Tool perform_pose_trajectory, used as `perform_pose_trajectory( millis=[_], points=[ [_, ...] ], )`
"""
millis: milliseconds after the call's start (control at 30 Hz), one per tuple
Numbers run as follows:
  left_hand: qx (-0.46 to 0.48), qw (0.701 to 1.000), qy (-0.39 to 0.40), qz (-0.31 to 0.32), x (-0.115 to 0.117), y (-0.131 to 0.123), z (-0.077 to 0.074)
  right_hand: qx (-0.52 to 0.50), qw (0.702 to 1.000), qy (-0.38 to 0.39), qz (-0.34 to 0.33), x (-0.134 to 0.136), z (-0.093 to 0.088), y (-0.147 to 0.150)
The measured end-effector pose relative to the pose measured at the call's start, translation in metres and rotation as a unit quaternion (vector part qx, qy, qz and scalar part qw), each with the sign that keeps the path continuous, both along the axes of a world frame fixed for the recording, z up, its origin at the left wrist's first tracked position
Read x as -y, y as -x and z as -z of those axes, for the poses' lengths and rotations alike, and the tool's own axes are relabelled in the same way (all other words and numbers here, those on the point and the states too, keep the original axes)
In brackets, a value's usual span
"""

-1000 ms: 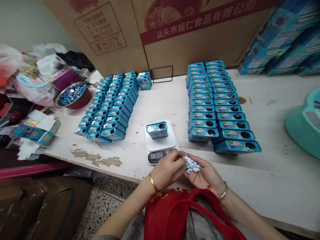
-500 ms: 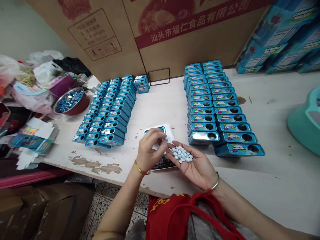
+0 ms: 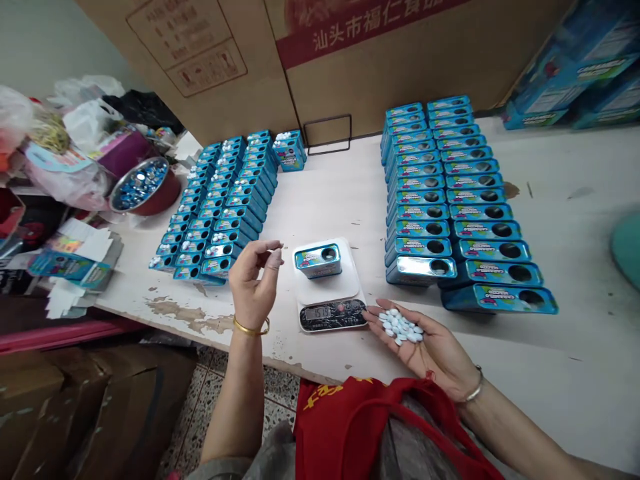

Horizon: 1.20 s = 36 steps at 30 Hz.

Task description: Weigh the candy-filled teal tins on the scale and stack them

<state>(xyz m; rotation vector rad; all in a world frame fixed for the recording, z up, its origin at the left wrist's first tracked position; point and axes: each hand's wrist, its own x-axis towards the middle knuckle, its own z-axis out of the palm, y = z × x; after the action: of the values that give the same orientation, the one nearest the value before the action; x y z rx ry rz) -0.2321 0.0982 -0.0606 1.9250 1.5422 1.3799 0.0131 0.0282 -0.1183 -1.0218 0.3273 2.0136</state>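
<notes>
My right hand (image 3: 434, 350) lies palm up on the table edge and cups a small pile of white and pale blue candies (image 3: 400, 327). My left hand (image 3: 254, 280) is raised to the left of the scale, thumb and forefinger pinched together; whether anything is between them I cannot make out. One blue tin (image 3: 319, 260) with a round hole in its top stands on the white scale (image 3: 331, 293), whose display is lit.
Several rows of filled blue tins (image 3: 220, 200) stand at the left, and open-holed tins (image 3: 450, 193) at the right. A metal bowl (image 3: 143, 187) of blue pieces sits far left. Cardboard boxes (image 3: 380, 73) wall the back. A teal object (image 3: 627, 247) sits at the right edge.
My left hand picked from the candies, went over the tin on the scale, then drew back to the left. My right hand with the candies has sunk towards the table.
</notes>
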Motion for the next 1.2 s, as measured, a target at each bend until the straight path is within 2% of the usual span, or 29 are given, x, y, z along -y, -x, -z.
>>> perform_pose_trajectory(
  millis=[167,333,600,767,833,967,1100,1200],
  points=[
    [0.032,0.998,0.019,-0.046,0.002,0.015,0.009,0.050,0.998,0.043,-0.025,0.017,0.010,-0.015],
    [0.024,0.999,0.028,-0.023,0.000,0.015,0.013,0.026,0.997,0.059,-0.030,0.026,0.015,-0.015],
    [0.007,0.999,0.040,-0.006,-0.002,0.010,0.017,0.015,0.998,0.041,-0.034,0.030,0.016,-0.014],
    [-0.073,0.997,0.020,0.005,-0.006,0.006,0.018,0.017,0.999,0.031,-0.040,0.030,0.018,-0.014],
    [-0.151,0.988,0.013,0.034,-0.010,0.002,0.018,0.013,0.999,0.025,-0.042,0.030,0.019,-0.012],
    [-0.291,0.946,0.042,0.133,-0.012,-0.019,0.014,-0.010,0.999,-0.005,-0.045,0.028,0.023,-0.010],
    [-0.270,0.940,0.021,0.208,-0.003,-0.057,0.006,-0.042,0.998,-0.012,-0.037,0.028,0.028,-0.009],
    [-0.263,0.917,-0.007,0.301,0.003,-0.093,0.015,-0.053,0.998,-0.007,-0.019,0.026,0.029,-0.009]
  ],
)
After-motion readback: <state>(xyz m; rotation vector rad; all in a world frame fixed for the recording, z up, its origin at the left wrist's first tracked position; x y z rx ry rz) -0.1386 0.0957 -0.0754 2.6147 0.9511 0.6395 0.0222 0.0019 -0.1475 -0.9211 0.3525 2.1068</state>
